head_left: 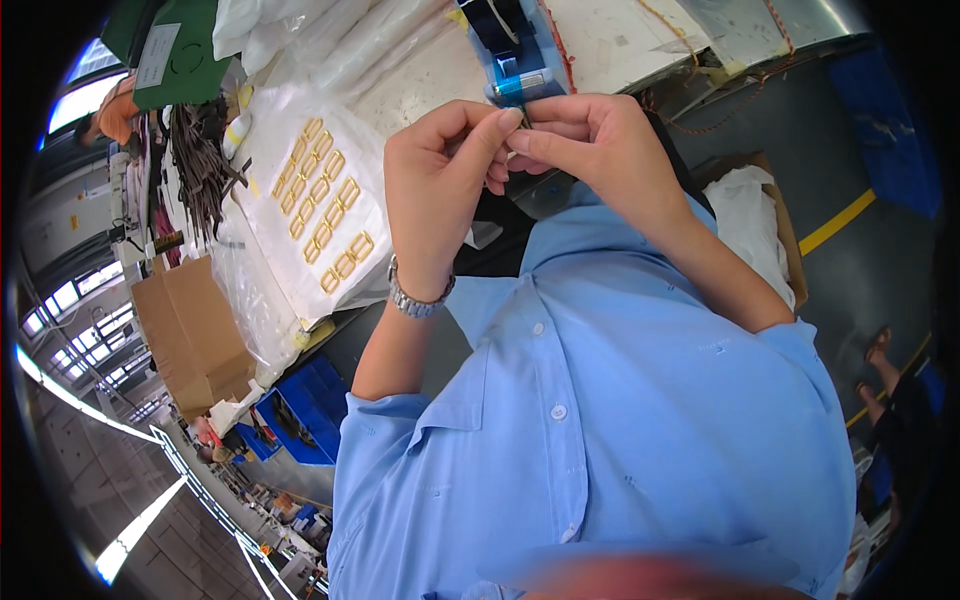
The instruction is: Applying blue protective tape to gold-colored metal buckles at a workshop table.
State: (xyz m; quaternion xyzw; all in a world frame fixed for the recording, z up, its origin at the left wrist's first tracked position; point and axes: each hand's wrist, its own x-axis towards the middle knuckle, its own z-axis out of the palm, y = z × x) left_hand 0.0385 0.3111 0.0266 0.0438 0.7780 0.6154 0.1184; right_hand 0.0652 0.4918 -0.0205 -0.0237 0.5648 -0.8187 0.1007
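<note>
Gold buckles (pixel 311 196) are lying at nine o'clock from the nearer left hand (pixel 440 170), their rows slanting toward one o'clock. That hand and the right hand (pixel 612 145) are pinching a small, mostly hidden piece (pixel 525 118) between closed fingertips.

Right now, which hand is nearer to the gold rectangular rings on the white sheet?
The left. The left hand is just to the right of the gold rectangular rings, not touching them; the right hand is farther right, beyond the left one.
</note>
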